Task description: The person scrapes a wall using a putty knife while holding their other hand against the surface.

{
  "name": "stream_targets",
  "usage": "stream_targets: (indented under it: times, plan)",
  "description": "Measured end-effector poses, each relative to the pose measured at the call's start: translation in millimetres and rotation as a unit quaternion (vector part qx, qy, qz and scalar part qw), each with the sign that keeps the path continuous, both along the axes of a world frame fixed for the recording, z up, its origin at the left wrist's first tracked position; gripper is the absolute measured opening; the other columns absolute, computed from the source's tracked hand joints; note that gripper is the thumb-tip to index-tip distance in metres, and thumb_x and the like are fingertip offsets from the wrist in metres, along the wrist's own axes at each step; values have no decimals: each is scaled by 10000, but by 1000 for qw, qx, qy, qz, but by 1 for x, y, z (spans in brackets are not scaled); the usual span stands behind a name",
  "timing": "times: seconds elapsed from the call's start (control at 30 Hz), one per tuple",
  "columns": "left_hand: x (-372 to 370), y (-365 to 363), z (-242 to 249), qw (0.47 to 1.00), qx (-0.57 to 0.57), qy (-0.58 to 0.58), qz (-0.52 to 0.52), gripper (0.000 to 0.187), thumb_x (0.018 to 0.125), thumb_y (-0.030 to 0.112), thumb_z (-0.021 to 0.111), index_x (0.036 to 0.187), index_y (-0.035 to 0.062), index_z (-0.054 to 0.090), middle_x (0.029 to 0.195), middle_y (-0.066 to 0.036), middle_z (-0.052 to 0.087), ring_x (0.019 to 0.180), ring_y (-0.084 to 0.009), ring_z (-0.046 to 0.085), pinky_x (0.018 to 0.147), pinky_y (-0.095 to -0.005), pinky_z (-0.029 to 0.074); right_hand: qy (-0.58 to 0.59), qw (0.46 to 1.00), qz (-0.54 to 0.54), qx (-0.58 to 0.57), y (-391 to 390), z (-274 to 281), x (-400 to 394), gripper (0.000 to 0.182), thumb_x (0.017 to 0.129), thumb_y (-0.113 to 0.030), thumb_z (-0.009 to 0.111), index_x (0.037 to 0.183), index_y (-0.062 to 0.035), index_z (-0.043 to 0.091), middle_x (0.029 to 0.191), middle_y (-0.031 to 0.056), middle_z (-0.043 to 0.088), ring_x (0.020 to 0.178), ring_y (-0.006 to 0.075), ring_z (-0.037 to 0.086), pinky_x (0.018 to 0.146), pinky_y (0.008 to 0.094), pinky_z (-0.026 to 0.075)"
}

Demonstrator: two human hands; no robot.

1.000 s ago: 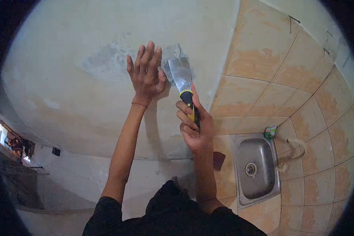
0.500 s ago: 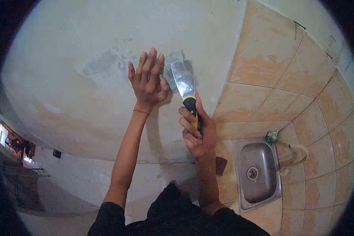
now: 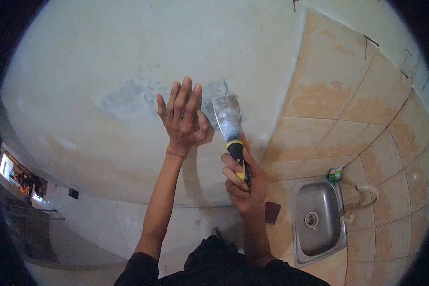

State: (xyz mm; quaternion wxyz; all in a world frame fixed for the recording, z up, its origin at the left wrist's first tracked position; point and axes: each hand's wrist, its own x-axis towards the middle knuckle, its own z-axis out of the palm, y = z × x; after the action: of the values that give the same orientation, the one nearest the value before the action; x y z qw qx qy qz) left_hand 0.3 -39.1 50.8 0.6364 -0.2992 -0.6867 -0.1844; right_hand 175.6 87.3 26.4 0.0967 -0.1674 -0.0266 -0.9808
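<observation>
My left hand [image 3: 183, 114] lies against the pale wall [image 3: 128, 43] with its fingers spread, holding nothing, and a thin cord circles its wrist. Behind and beside it is a rough grey patch [image 3: 126, 97] of bare wall. My right hand [image 3: 247, 186] is wrapped round the black and yellow handle of a scraper [image 3: 229, 119]. The broad metal blade points up at the wall, just right of my left hand, over the lower part of the grey patch. Whether the blade edge touches the wall I cannot tell.
Right of my right arm, a steel sink [image 3: 319, 219] is set in a tiled counter, with a green packet [image 3: 335, 174] at its back corner and a faucet [image 3: 367, 193] beside it. A dark reddish piece [image 3: 272, 212] lies left of the sink. Orange-beige tiles [image 3: 319, 95] cover the right wall.
Both hands and the scraper sit lower in the view, and the wall and sink have shifted down too. The scraper blade is lower against the grey patch.
</observation>
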Motion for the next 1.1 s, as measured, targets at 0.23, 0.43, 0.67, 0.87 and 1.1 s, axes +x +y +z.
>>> stream_targets:
  times: [0.23,0.43,0.67,0.87,1.1]
  plan:
    - [0,1,1,1000,5,3,-5,545,883,313,418,1374,160,599,1461,-66,545,1427,-227,408,1253,-494,88,-35,999,-13,19,1,-6,4,417,1082,-256,427,1498,-262,393,832,53,405,504,71,372,314,143,337]
    - [1,2,1,1000,2,2,-3,528,901,318,392,1353,157,615,1451,-63,554,1422,-224,415,1251,-494,96,-79,996,-29,-17,-9,-5,0,291,1092,-256,377,1352,-146,445,797,48,385,459,69,360,305,177,367]
    - [-1,3,0,1000,6,4,-2,520,928,330,355,1345,167,620,1438,-55,567,1417,-224,422,1249,-492,108,-52,998,-6,-19,-3,6,-3,365,1095,-246,360,1445,-152,402,811,53,385,473,69,381,302,162,361]
    - [-1,2,0,1000,9,5,-9,532,900,314,380,1354,165,616,1440,-55,565,1411,-228,431,1251,-490,103,-61,998,-24,-21,-5,10,8,356,1094,-228,360,1436,-157,430,817,53,385,474,62,363,289,157,340]
    - [1,2,2,1000,7,3,-24,548,876,281,412,1375,159,601,1452,-55,556,1415,-224,427,1251,-487,103,-61,997,14,-53,2,5,12,378,1093,-224,354,1460,-174,434,831,59,377,484,76,358,296,166,338]
